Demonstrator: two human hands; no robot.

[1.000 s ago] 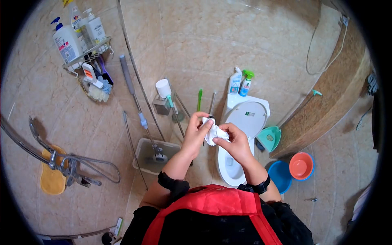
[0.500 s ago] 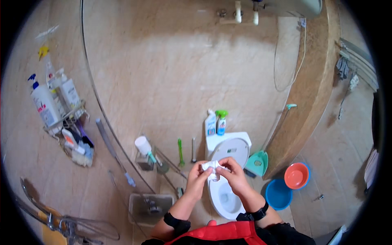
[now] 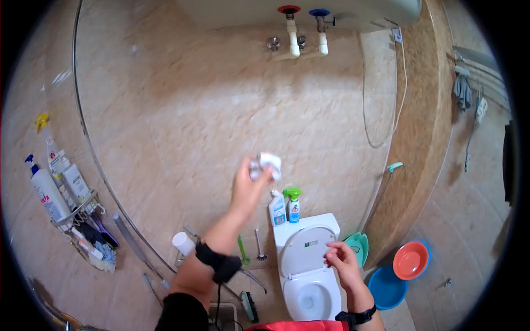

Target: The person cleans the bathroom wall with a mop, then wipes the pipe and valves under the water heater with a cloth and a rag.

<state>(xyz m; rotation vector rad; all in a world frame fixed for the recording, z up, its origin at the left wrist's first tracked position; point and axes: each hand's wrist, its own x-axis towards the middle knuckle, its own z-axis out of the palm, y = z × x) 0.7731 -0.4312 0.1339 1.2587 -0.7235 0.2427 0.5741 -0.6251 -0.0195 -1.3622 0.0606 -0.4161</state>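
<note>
My left hand (image 3: 247, 187) is raised in front of the tiled wall, above the bottles. Its fingers close round a crumpled white tissue or cloth (image 3: 269, 163), slightly smeared by motion. My right hand (image 3: 343, 263) hangs beside the raised toilet lid (image 3: 308, 251), fingers loosely bent and partly apart, with nothing visible in them. Below it is the white toilet bowl (image 3: 316, 298). On the tank (image 3: 320, 222) stand a white squeeze bottle (image 3: 277, 209) and a spray bottle with a green trigger (image 3: 294, 207).
At right, an orange basin (image 3: 411, 260) overlaps a blue basin (image 3: 388, 288), near a green dustpan (image 3: 358, 248). Brushes, one a green-and-black scrubbing brush (image 3: 249, 306), stand left of the toilet. A wall rack (image 3: 83, 209) holds bottles. White pipes (image 3: 293, 41) hang from the boiler (image 3: 342, 14).
My hands have parted. The left one has gone up toward the wall with the white wad; the right has let go and moved right and down. The view has tilted upward.
</note>
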